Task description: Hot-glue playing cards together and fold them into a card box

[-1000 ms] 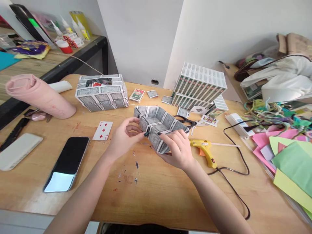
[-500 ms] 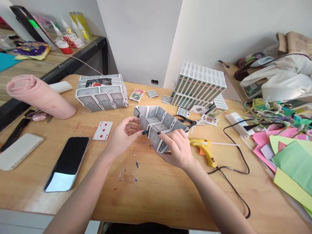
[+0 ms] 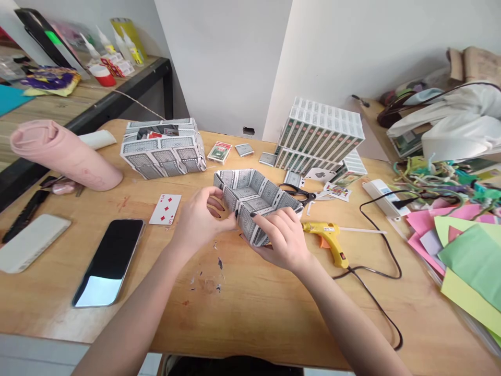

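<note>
An open box made of grey-patterned playing cards (image 3: 250, 190) is held tilted above the middle of the table. My right hand (image 3: 282, 237) grips its near right part, fingers over the near wall and palm beneath. At the box's near left side, my left hand (image 3: 201, 216) has its thumb against the outer wall. Its other fingers are curved and apart, with a gap between them and the thumb. A yellow glue gun (image 3: 329, 237) with a clear stick lies right of my right hand. Black-handled scissors (image 3: 299, 194) lie behind the box, partly hidden by it.
A larger card-covered box (image 3: 162, 149) stands back left; stacked card packs (image 3: 317, 136) stand back right. A five of diamonds (image 3: 165, 209), a phone (image 3: 109, 261) and a pink roll (image 3: 66, 154) are at left. The glue gun's black cord (image 3: 376, 297) loops across the right.
My left thumb has slid slightly right along the box's near wall, and the left fingers have opened a little away from it. The box and my right hand have hardly moved.
</note>
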The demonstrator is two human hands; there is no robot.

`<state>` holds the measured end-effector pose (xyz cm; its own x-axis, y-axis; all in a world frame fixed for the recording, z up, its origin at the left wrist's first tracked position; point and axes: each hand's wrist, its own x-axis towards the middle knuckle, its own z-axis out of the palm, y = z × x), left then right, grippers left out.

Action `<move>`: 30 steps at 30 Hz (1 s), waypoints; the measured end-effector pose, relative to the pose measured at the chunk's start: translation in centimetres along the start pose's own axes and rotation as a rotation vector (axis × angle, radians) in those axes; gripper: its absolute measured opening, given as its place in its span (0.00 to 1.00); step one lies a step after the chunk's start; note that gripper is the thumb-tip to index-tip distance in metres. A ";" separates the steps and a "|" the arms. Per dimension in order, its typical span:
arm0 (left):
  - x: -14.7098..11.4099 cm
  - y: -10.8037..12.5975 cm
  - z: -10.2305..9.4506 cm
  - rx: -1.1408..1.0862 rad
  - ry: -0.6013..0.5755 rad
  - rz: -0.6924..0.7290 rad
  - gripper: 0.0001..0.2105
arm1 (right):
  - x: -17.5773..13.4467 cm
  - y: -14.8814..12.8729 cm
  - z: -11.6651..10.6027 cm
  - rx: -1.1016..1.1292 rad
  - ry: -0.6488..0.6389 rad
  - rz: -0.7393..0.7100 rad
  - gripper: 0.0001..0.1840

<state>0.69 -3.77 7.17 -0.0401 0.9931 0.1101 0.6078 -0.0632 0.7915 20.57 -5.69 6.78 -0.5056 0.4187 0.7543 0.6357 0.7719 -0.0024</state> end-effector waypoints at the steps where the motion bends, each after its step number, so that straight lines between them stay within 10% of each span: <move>1: 0.0 0.0 0.0 0.021 0.004 0.007 0.21 | 0.0 0.0 0.0 0.004 0.002 -0.001 0.17; 30: 0.6 0.8 -0.4 -0.111 -0.055 -0.073 0.14 | -0.4 0.2 0.1 0.023 0.022 0.021 0.18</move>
<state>0.82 -3.26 8.14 -0.0356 0.9992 0.0191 0.5136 0.0019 0.8580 20.88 -5.68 6.41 -0.4793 0.4246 0.7681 0.6324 0.7740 -0.0332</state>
